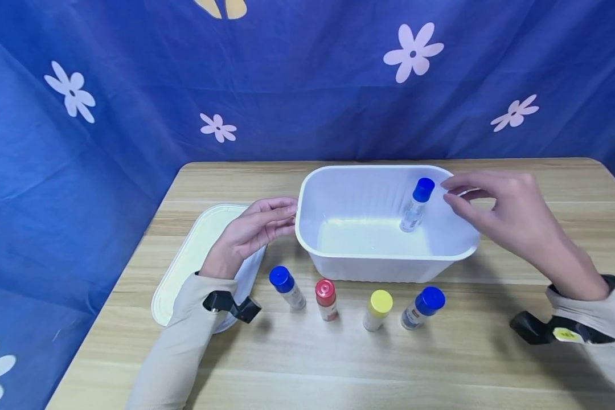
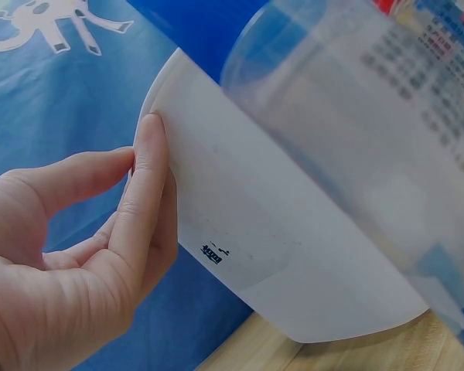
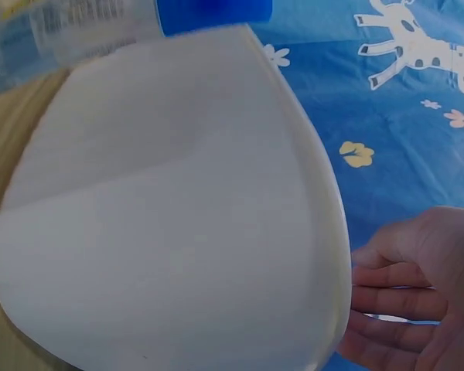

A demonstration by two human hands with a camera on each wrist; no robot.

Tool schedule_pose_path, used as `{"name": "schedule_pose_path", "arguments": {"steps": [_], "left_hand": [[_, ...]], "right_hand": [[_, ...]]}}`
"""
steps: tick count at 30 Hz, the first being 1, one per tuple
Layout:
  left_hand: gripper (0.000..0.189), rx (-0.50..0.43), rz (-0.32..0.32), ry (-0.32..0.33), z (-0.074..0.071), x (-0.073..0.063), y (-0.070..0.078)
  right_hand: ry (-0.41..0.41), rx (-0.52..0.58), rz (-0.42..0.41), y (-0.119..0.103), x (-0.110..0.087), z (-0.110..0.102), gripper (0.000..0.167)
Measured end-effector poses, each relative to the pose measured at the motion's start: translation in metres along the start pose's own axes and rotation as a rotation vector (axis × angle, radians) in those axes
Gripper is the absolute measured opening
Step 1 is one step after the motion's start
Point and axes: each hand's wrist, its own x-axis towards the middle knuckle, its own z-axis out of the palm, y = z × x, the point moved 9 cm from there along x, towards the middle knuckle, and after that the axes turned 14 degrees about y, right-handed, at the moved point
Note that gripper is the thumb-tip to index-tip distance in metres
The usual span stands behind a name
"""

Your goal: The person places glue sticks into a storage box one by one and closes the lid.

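A white plastic tub (image 1: 379, 267) stands upright on the table, a small clear bottle with a blue cap (image 1: 415, 206) leaning inside its right end. My left hand (image 1: 258, 226) rests its fingertips against the tub's left end, just below the rim; the left wrist view shows the fingers extended along the white wall (image 2: 232, 185). At the opposite end, my right hand (image 1: 507, 208) has its fingertips right at the rim, fingers slightly bent and nothing between them. In the right wrist view those fingers are partly hidden behind the tub's edge (image 3: 325, 193).
Small bottles stand before the tub: blue-capped (image 1: 288, 287), red-capped (image 1: 326, 299), yellow-capped (image 1: 377, 310) and another blue-capped (image 1: 422, 307). A white lid (image 1: 189, 273) lies on the table's left, partly under the left forearm. A blue flowered cloth (image 1: 307, 85) hangs behind.
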Motion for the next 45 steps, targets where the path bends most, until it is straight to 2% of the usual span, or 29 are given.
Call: {"name": "schedule_pose_path", "arguments": {"steps": [7,14,19,25,30,36,39,45], "left_hand": [[0.019,-0.007,0.01,-0.023,0.001,0.0,0.001],[0.021,-0.002,0.008,-0.009,0.0,0.001,0.0],[0.021,0.001,0.01,-0.006,0.0,0.001,0.0],[0.022,-0.011,0.004,-0.001,0.0,0.001,0.0],[0.021,-0.023,0.005,0.0,0.0,0.0,0.0],[0.019,-0.036,0.008,-0.016,0.0,0.0,0.0],[0.019,-0.035,0.007,-0.013,-0.001,0.0,-0.001],[0.019,-0.043,0.005,-0.018,0.0,0.0,-0.001]], "right_hand": [[0.029,0.054,0.037,-0.004,-0.014,-0.014,0.023],[0.076,0.091,0.095,0.0,-0.026,-0.022,0.023],[0.055,0.117,0.128,-0.002,-0.036,-0.024,0.026],[-0.01,0.165,0.16,-0.012,-0.048,-0.021,0.032],[0.005,0.284,0.17,-0.018,-0.054,-0.019,0.036],[0.03,0.523,0.183,-0.023,-0.061,-0.02,0.034],[0.007,0.584,0.169,-0.028,-0.066,-0.02,0.034],[-0.122,0.509,0.125,-0.04,-0.079,-0.013,0.045]]}}
